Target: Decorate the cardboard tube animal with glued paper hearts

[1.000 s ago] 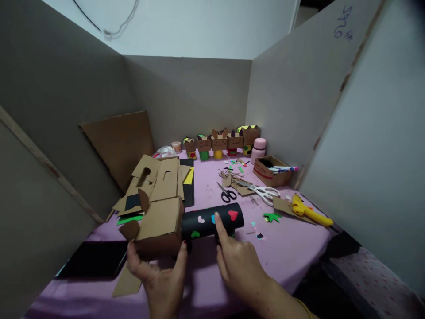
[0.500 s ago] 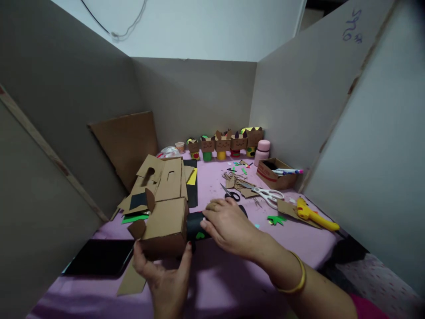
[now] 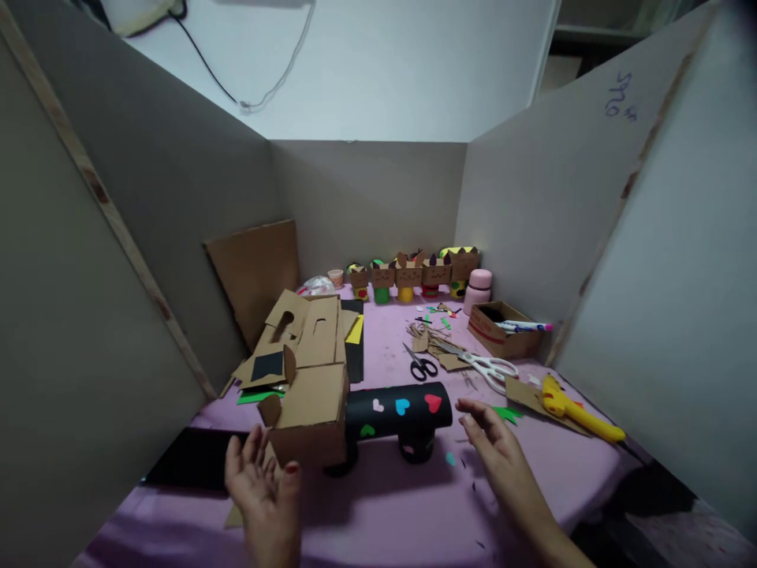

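Two empty hands: left hand [image 3: 260, 473], fingers spread, just beside the cardboard box [image 3: 313, 414]; right hand [image 3: 497, 450] open near the black heart-dotted tube [image 3: 402, 408]. Box and tube stand joined between them on the purple cloth [image 3: 414, 513], apparently unsupported. I advise light, even steadying.

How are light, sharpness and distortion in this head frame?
Head view: dim, even light, brightest on the white back wall; wide-angle stretch splays the grey partition boards; the left hand and right hand, both open, look slightly soft; the black heart-dotted paper tube is sharp, casting a soft shadow on the pink tablecloth.
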Motion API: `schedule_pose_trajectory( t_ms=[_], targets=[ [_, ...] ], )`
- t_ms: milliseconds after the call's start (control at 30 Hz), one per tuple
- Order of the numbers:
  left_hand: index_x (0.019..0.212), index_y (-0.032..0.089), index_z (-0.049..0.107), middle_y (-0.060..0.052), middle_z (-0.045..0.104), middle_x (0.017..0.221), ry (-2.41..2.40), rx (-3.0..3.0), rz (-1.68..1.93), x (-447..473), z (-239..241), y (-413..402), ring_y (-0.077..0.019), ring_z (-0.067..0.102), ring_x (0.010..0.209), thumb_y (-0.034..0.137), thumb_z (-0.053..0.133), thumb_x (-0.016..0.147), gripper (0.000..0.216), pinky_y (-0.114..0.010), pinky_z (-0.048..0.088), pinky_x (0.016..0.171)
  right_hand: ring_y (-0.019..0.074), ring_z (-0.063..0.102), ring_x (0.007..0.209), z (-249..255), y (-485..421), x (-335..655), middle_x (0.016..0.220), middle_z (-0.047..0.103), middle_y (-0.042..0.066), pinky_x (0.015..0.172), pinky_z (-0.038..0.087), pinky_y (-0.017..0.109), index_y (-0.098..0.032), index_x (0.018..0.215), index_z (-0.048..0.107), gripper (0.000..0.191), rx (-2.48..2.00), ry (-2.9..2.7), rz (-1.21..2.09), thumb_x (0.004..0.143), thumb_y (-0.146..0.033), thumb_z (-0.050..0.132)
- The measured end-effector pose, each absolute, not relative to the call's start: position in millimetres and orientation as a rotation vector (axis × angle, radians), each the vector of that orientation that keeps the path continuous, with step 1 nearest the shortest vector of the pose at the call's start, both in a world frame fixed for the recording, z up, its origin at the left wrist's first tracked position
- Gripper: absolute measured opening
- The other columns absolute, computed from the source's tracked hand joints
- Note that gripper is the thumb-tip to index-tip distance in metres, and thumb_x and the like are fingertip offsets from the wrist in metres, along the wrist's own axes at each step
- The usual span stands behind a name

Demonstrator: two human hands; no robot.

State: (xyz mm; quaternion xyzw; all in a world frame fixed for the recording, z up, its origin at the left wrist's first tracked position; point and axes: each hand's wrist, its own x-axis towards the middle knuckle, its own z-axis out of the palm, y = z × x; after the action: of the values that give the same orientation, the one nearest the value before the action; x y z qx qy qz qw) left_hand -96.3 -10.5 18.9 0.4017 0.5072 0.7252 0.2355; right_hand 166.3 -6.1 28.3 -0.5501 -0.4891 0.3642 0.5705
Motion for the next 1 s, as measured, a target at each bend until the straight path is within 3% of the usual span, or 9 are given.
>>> schedule_pose_trajectory(
  t_ms=[100,267,367,500,800,1000],
  targets=[
    [0.140,0.033,0.018,-0.007,0.026,0.148,1.311,0.908,1.826,-113,24,-6,-0.0280,0.025,0.135,0.058,0.054,0.075,0.079,-0.044,0.027,0.107,0.0285,0.053,0.107,26,-9,163,0.113,0.061,0.010,0.084,0.043,0.038,-0.022,0.106,0.057,0.036,-1.244,-1.133,0.942,0.081,-0.049,0.052],
    [0.141,0.024,0.023,-0.013,0.035,0.144,1.174,1.080,1.592,-139,35,8,-0.0354,0.029,0.131,0.061,0.073,0.051,0.109,-0.044,0.030,0.106,0.0278,0.057,0.099,19,-14,162,0.106,0.063,0.009,0.073,0.047,0.034,-0.022,0.104,0.060,0.040,-1.198,-1.088,1.038,0.078,-0.052,0.056],
    [0.143,0.024,0.016,-0.015,0.035,0.144,1.158,1.141,1.494,-144,44,12,-0.0347,0.032,0.130,0.058,0.077,0.049,0.117,-0.043,0.031,0.106,0.0253,0.059,0.092,12,-20,162,0.103,0.064,0.009,0.074,0.046,0.032,-0.021,0.096,0.063,0.039,-1.176,-1.039,1.029,0.075,-0.053,0.058],
    [0.144,0.029,0.008,-0.011,0.036,0.144,0.987,1.155,1.374,-141,55,11,-0.0311,0.034,0.130,0.054,0.075,0.057,0.112,-0.040,0.034,0.104,0.0226,0.058,0.085,5,-29,163,0.098,0.065,0.007,0.070,0.044,0.030,-0.021,0.092,0.064,0.040,-1.164,-0.977,1.075,0.071,-0.056,0.062],
    [0.140,0.026,0.025,-0.010,0.050,0.134,1.060,1.342,1.226,-149,66,15,-0.0323,0.034,0.130,0.030,0.079,0.054,0.102,-0.043,0.030,0.106,0.0168,0.050,0.064,-1,-31,167,0.074,0.060,0.002,0.059,0.039,0.027,-0.019,0.083,0.066,0.046,-1.152,-1.000,1.160,0.064,-0.061,0.065],
    [0.137,0.027,0.030,-0.011,0.041,0.138,1.139,1.301,1.355,-148,69,7,-0.0333,0.034,0.130,0.033,0.079,0.052,0.098,-0.039,0.040,0.099,0.0141,0.046,0.056,-13,-28,163,0.065,0.054,-0.002,0.055,0.037,0.025,-0.021,0.078,0.065,0.039,-1.118,-0.979,1.124,0.068,-0.058,0.063]
  ],
)
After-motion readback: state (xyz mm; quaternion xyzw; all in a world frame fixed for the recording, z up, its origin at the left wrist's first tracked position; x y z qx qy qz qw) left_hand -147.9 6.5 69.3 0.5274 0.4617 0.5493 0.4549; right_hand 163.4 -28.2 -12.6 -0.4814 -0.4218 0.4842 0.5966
